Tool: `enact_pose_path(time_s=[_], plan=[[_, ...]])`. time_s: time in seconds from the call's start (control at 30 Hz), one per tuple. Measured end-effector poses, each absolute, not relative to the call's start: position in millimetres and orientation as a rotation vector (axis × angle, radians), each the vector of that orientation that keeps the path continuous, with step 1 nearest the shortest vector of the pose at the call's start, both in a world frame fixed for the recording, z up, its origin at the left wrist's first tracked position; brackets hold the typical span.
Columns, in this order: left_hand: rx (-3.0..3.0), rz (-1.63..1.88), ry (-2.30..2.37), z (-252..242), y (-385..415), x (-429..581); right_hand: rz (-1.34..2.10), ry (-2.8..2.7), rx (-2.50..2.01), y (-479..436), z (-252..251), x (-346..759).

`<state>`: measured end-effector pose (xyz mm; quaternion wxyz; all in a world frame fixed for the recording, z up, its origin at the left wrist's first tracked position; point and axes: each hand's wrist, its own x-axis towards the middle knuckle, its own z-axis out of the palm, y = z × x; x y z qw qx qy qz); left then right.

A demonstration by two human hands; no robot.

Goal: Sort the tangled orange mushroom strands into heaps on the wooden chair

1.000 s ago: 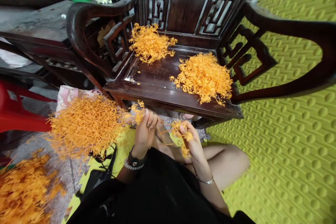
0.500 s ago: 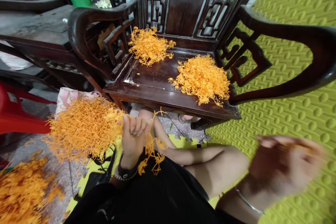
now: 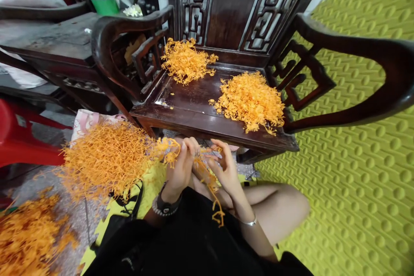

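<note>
My left hand (image 3: 181, 164) is closed around a bunch of thin orange stringy pieces (image 3: 168, 148) with curled, branching ends. Some stick out on its left, and others dangle below between both hands. Close by on the right, my right hand (image 3: 228, 171) has its thumb and fingers curved and apart at the strands; whether it touches one is hard to see. A big heap of orange strands (image 3: 106, 159) lies left of my left hand. On the dark wooden chair (image 3: 190, 99) are two piles of short curly orange pieces, a rear pile (image 3: 187, 61) and a front pile (image 3: 250, 101).
Another orange heap (image 3: 29, 237) lies on the floor at lower left. A red plastic stool (image 3: 19, 138) stands at the left edge, near a pink and white bag (image 3: 86, 123). A dark side table (image 3: 48, 39) holds a green container (image 3: 105, 5). Yellow textured matting (image 3: 349, 189) covers the right.
My right hand has come from the far right to beside my left hand. My left hand has moved slightly right and up, still gripping orange strands.
</note>
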<state>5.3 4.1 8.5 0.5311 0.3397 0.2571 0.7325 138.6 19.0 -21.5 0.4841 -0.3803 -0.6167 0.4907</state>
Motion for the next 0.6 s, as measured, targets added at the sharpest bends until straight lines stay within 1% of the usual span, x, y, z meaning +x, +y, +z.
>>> enact_pose_path(time_s=[0.17,0.3,0.37,0.6], plan=[[0.799,1.640,0.513,4.4,3.4,4.9,1.201,-1.616,-0.918,26.3,-26.3,122.8],[0.733,1.644,0.530,2.3,5.8,0.4,1.390,-1.592,-0.922,17.5,-32.9,116.0],[0.697,1.686,0.543,2.0,6.0,-1.2,1.461,-1.516,-1.000,8.3,-35.6,114.3],[0.551,1.961,0.531,6.6,-0.4,6.4,1.465,-1.292,-1.136,-15.0,-42.5,112.7]])
